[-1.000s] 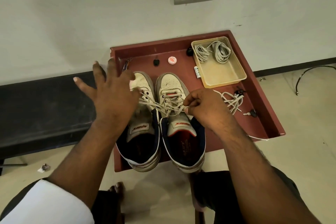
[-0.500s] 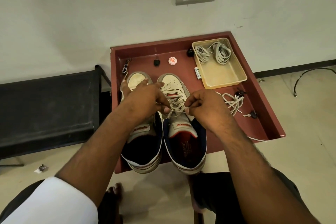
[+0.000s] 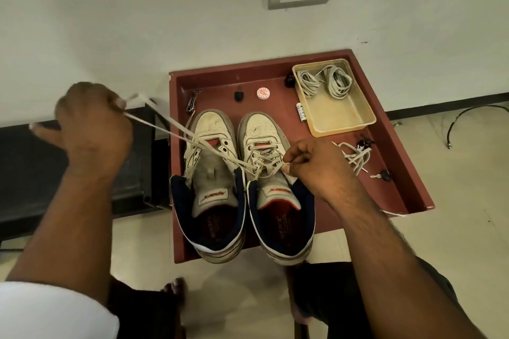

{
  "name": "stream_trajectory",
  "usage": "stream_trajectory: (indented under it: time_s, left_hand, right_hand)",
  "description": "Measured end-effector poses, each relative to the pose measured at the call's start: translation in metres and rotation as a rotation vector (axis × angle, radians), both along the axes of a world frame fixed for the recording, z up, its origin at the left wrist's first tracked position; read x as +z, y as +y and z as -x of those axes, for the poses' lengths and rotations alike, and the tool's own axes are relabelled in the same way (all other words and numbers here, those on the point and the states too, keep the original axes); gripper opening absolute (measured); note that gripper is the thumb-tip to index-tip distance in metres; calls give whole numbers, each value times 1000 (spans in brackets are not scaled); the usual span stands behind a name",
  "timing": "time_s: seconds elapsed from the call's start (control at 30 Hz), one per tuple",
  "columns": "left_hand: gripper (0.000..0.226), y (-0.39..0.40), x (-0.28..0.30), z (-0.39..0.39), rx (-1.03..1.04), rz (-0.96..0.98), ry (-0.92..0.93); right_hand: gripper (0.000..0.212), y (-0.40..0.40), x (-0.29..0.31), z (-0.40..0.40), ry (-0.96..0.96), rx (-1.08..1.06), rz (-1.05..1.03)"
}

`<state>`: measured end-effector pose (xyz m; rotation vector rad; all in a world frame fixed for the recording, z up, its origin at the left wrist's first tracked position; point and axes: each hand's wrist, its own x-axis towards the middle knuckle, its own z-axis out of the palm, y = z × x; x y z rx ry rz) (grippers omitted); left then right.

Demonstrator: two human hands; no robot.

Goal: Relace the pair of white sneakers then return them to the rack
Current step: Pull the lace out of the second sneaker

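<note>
Two white sneakers with navy collars stand side by side, toes toward the wall, on a dark red tray table (image 3: 407,173). The left sneaker (image 3: 210,181) has open eyelets and no lace through them. The right sneaker (image 3: 275,187) carries a white lace (image 3: 176,129). My left hand (image 3: 93,129) grips that lace's end, stretched taut up and left across the left sneaker. My right hand (image 3: 314,165) pinches the lace at the right sneaker's upper right eyelets.
A beige tub (image 3: 341,121) with two coiled laces sits at the tray's back right. A loose white lace (image 3: 355,157), keys, a round red-and-white tin (image 3: 263,93) and small black items lie on the tray. A black bench (image 3: 33,168) stands left; a wall socket is above.
My left hand has pulled a lace end away from the right sneaker, out to the upper left, drawing it taut. My right hand has stayed pinched at the eyelets.
</note>
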<state>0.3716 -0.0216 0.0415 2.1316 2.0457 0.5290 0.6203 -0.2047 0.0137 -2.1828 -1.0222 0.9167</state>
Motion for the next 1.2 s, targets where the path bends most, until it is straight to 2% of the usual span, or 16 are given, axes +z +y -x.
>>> stream_trajectory:
  time_s: [0.03,0.13,0.27,0.3,0.4,0.47,0.6,0.87,0.97,1.03,1.1,1.17,1.2]
  left_hand:
    - [9,1,-2,5,38,22,-33]
    - [37,-18,-2,-15,33,78,-59]
    - [60,-79,9,-63,-251,132,-24]
    - [59,-92,10,-67,-311,130,1]
    - [31,-120,9,-71,-424,154,67]
    - [23,-128,5,-75,-467,213,102]
    - [35,-132,-3,-86,-505,311,248]
    - [30,-132,-4,-94,-530,350,390]
    - [29,-131,-5,-94,-527,359,407]
    - [29,-130,-6,-94,-519,367,394]
    - [31,-129,-6,-95,-514,375,390]
    - [34,-130,-7,-96,-511,374,391]
    - [34,-131,-7,-97,-508,370,390]
  right_hand:
    - [27,1,-1,0,-5,5,1]
    - [26,2,-1,3,-26,46,-1]
    - [25,5,-2,11,-121,171,-31]
    - [23,5,-2,12,-149,205,-38]
    - [23,6,-4,12,-274,293,3]
    - [24,9,-4,13,-348,318,60]
    - [24,12,-2,25,-447,369,90]
    - [25,12,-6,29,-488,433,103]
    - [12,8,-6,14,-331,222,-12]
    - [27,5,-5,1,-243,45,-121]
    - [27,4,-3,-1,-227,-15,-188]
    - [17,5,0,7,-286,96,-149]
    - [21,6,1,14,-363,195,-84]
